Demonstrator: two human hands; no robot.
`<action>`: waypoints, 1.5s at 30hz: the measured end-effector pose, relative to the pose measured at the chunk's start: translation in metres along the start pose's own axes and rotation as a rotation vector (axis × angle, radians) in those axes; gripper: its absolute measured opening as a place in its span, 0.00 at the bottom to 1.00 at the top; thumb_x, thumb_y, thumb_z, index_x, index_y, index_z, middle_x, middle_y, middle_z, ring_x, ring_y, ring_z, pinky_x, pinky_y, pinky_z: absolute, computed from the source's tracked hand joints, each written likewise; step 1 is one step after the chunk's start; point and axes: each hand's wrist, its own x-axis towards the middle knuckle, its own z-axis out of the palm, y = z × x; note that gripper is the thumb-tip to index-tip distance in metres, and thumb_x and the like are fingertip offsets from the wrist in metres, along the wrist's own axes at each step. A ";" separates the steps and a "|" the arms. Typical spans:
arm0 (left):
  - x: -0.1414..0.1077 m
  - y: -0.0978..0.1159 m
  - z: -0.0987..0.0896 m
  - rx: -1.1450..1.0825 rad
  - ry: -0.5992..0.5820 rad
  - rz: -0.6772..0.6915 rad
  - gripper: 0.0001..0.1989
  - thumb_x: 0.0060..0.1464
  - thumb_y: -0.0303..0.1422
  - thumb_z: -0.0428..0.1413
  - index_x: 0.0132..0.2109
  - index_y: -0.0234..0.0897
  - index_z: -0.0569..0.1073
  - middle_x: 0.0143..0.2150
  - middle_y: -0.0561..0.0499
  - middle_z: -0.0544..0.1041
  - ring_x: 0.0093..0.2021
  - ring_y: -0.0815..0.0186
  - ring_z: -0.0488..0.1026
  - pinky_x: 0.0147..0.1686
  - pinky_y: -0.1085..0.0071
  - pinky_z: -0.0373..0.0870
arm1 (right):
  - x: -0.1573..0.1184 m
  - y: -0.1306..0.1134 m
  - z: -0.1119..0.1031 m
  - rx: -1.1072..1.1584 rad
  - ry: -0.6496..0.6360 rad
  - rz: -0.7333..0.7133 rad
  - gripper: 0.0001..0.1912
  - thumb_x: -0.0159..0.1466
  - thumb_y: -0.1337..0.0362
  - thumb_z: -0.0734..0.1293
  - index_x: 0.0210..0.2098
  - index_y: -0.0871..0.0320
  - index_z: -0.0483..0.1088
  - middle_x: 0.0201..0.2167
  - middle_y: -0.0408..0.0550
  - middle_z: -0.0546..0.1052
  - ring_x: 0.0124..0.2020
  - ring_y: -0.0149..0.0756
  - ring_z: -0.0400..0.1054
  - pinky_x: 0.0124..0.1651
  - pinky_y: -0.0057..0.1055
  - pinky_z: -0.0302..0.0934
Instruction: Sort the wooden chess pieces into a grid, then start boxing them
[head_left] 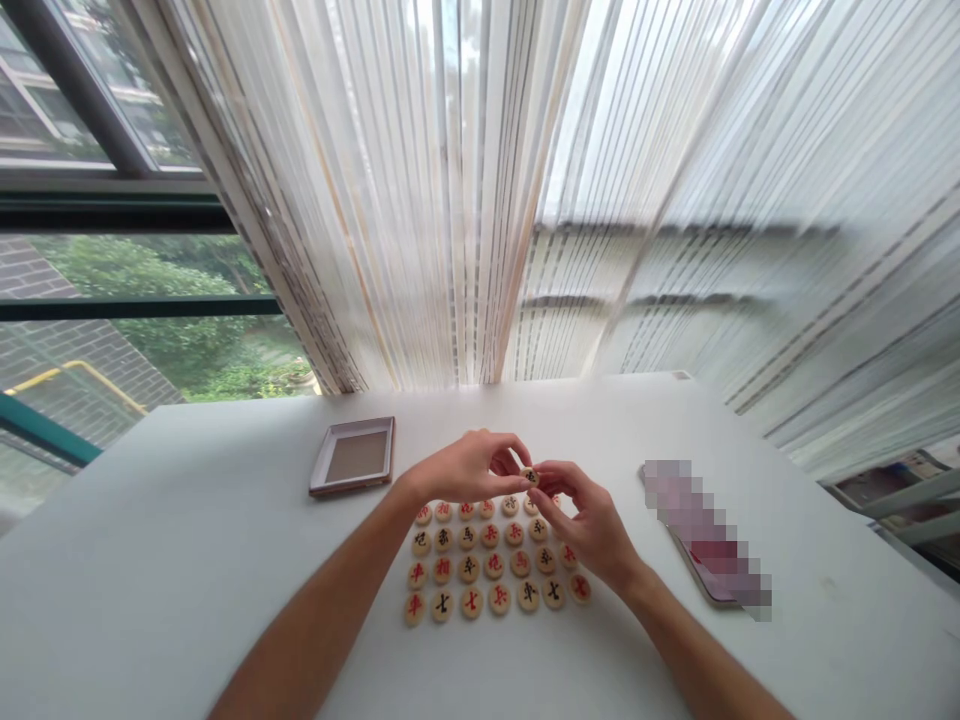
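Between the fingertips of both hands is a round wooden Chinese chess piece (529,477) with a black character, raised above the table. My left hand (480,468) pinches it from the left with thumb and forefinger. From the right, my right hand (581,510) grips its edge with the fingers closed in on it. Below both hands, several xiangqi pieces with red or black characters lie face up in rows, among them a red piece (499,599) in the nearest row. My right hand hides part of the rows at their right end.
A shallow open box lid (328,460) lies at the back left of the white table (225,560). On the right is a phone-like flat object (705,575), its top blurred out. Striped curtains (420,200) hang behind the table's far edge, beside a window.
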 end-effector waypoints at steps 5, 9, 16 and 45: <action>0.002 0.001 0.004 0.010 0.028 -0.033 0.16 0.56 0.44 0.62 0.43 0.36 0.75 0.35 0.47 0.83 0.36 0.62 0.81 0.33 0.72 0.73 | 0.000 -0.004 0.002 -0.066 0.008 -0.046 0.09 0.66 0.64 0.68 0.46 0.55 0.71 0.37 0.47 0.80 0.33 0.35 0.75 0.38 0.32 0.72; 0.003 0.003 0.008 0.037 0.054 -0.052 0.17 0.54 0.46 0.63 0.38 0.35 0.75 0.31 0.49 0.82 0.32 0.64 0.80 0.31 0.73 0.71 | -0.002 -0.005 0.002 -0.147 0.018 -0.059 0.08 0.65 0.65 0.69 0.45 0.54 0.72 0.37 0.46 0.80 0.33 0.34 0.73 0.31 0.27 0.70; 0.003 0.005 0.011 -0.002 0.039 -0.030 0.14 0.58 0.43 0.60 0.38 0.35 0.75 0.34 0.48 0.83 0.34 0.64 0.80 0.32 0.73 0.72 | -0.004 -0.001 0.003 -0.178 0.041 -0.062 0.09 0.64 0.65 0.70 0.45 0.53 0.71 0.34 0.44 0.78 0.32 0.34 0.73 0.27 0.24 0.67; -0.002 0.004 -0.001 0.045 -0.021 0.039 0.12 0.61 0.36 0.58 0.49 0.36 0.76 0.40 0.47 0.83 0.39 0.64 0.81 0.39 0.71 0.75 | -0.003 0.000 -0.001 -0.007 -0.011 0.031 0.10 0.69 0.63 0.65 0.49 0.53 0.69 0.38 0.47 0.78 0.38 0.37 0.75 0.43 0.35 0.72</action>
